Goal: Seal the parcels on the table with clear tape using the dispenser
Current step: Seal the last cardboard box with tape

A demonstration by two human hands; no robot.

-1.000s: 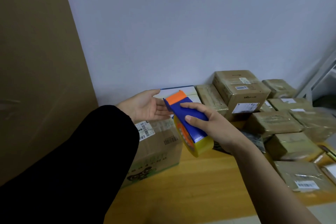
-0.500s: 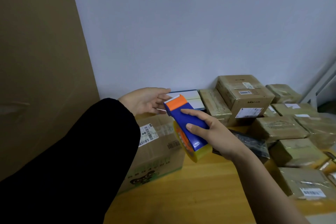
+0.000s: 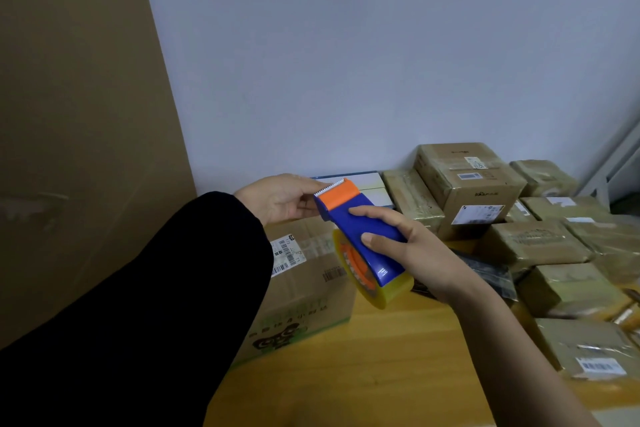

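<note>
The right hand (image 3: pixel 415 250) held the blue tape dispenser (image 3: pixel 367 236) tight, up above the bench (image 3: pixel 381 374). The left hand (image 3: pixel 280 198) touched its toothed end at 10 o'clock; I could not tell if it pinched any tape. I think the tape end was being found. The next move would need the tape pulled down onto the big box (image 3: pixel 311 284) at 7 o'clock, minding the teeth.

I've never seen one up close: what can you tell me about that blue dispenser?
The dispenser looks like glossy blue plastic, with an orange head edged by a toothed blade. A roll of clear, yellowish tape on an orange core sits under its near end. It is held above the table, tilted, head up and away. The right hand grips its body; the left hand meets its head, fingertips hidden.
</note>
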